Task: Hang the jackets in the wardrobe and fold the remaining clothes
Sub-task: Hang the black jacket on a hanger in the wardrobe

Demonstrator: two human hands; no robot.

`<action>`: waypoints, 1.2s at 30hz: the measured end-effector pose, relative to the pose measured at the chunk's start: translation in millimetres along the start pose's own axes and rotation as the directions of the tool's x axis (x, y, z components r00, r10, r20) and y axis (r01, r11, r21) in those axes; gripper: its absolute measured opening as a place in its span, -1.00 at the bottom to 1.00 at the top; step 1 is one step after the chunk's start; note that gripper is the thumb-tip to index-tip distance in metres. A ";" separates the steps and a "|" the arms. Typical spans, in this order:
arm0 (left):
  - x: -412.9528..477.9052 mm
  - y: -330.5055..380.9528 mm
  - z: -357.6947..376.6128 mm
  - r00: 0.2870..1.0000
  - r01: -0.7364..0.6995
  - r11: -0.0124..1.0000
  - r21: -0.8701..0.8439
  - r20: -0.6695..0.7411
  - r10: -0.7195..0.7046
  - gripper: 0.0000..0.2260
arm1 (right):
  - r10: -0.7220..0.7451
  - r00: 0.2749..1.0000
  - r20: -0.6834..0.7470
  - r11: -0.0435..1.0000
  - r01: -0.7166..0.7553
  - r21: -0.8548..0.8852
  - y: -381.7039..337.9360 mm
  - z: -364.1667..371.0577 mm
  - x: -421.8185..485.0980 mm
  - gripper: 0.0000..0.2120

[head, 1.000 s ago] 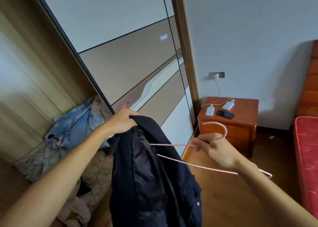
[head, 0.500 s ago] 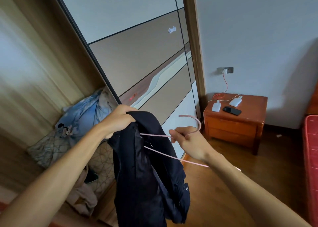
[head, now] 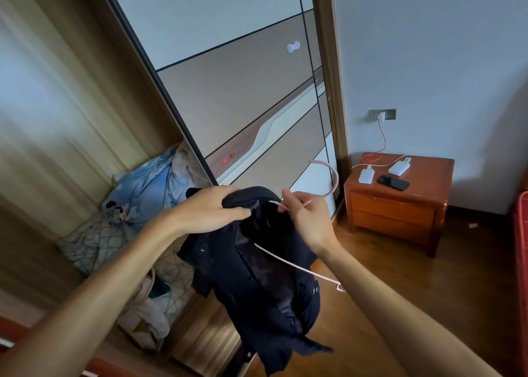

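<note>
navy jacket [head: 257,285] hangs below both grips, in front of open wardrobe [head: 85,119] | left grip [head: 211,214] clutches its collar | right grip [head: 308,219] pinches pink wire hanger [head: 337,178], hook curving above-right, one arm inside jacket

An orange-brown wooden nightstand [head: 400,205] stands against the pale wall [head: 428,48] ahead of me. Above it a wall socket [head: 382,114] feeds a red cable [head: 383,138] down onto its top, where a black phone [head: 393,182] lies. Left of it rises the sliding wardrobe door [head: 243,105]; glossy wooden floor [head: 385,305] spreads in front of it.
</note>
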State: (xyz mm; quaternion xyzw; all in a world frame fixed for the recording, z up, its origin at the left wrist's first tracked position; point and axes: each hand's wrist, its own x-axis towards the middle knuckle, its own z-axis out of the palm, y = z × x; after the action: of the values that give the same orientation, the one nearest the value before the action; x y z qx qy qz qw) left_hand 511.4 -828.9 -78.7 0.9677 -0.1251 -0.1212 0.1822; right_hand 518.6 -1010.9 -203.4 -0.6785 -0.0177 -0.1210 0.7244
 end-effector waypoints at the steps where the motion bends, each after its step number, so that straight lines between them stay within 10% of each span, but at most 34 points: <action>1: 3.4 0.8 3.1 0.998 -0.028 0.994 0.106 -0.045 0.033 -0.78 | -0.019 1.000 0.010 1.000 0.019 -0.005 -2.5 -2.6 0.0 -0.59; 7: 28.8 0.0 24.8 0.922 -0.135 0.984 0.120 -0.349 0.169 -0.88 | -0.201 0.979 -0.030 0.944 0.186 -0.272 -11.5 -15.3 14.3 -0.72; 12: 44.9 -20.8 15.3 0.865 -0.044 0.998 0.046 -0.498 0.062 -0.63 | -0.639 0.769 0.004 0.669 0.557 -0.492 30.0 -46.1 -21.9 -0.75; 16: 33.7 -19.4 3.1 0.840 -0.096 0.995 -0.010 -0.538 0.076 -0.82 | -0.118 0.916 0.384 0.642 0.365 -0.674 121.6 -48.1 -72.8 -0.79; 21: 7.8 -6.0 -6.7 0.848 -0.161 0.987 -0.025 -0.515 0.126 -0.83 | 0.422 0.883 0.206 0.579 -0.088 -0.810 175.3 -12.5 -78.1 -0.57; 29: -38.4 -54.4 -13.0 0.846 -0.034 0.997 -0.071 -0.533 -0.009 -0.72 | 0.190 0.980 -0.062 0.714 -0.181 -0.676 128.7 -77.6 11.2 -0.83; 36: -35.7 -86.5 9.6 0.836 0.063 0.993 -0.100 -0.538 -0.107 -0.58 | -0.172 0.980 -0.104 0.783 0.072 -0.617 -12.2 -115.6 82.1 -0.89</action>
State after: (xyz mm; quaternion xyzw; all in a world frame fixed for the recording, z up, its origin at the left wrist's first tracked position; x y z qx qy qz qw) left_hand 492.3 -743.7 -113.8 0.9592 -0.0204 0.1444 0.2423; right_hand 579.8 -1138.0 -185.0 -0.8618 0.0344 -0.2191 0.4562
